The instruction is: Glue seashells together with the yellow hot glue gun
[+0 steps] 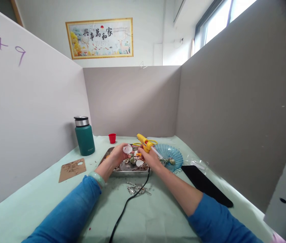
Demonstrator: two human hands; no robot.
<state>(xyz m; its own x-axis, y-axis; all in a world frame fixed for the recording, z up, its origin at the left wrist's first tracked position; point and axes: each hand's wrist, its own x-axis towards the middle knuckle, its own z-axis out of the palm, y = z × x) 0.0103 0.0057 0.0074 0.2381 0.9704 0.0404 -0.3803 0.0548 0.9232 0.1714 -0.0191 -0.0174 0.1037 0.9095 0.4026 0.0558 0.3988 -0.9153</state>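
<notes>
My left hand (117, 154) holds a white seashell (127, 149) up over a metal tray (122, 172) filled with several shells. My right hand (150, 158) grips a yellow glue gun (144, 142), its nozzle pointing left toward the shell, close to it. A glue stick pokes out of the gun's back toward the right. The gun's black cord (127, 202) runs down across the table toward me. I wear blue sleeves and a pale green bangle (97, 178) on the left wrist.
A blue glass dish (174, 154) with shells sits right of the tray. A green flask (84, 136), a small red cup (112, 138), a brown card (72, 169), a black flat object (206, 185) and metal clips (138, 189) lie on the pale green table. Grey partitions enclose three sides.
</notes>
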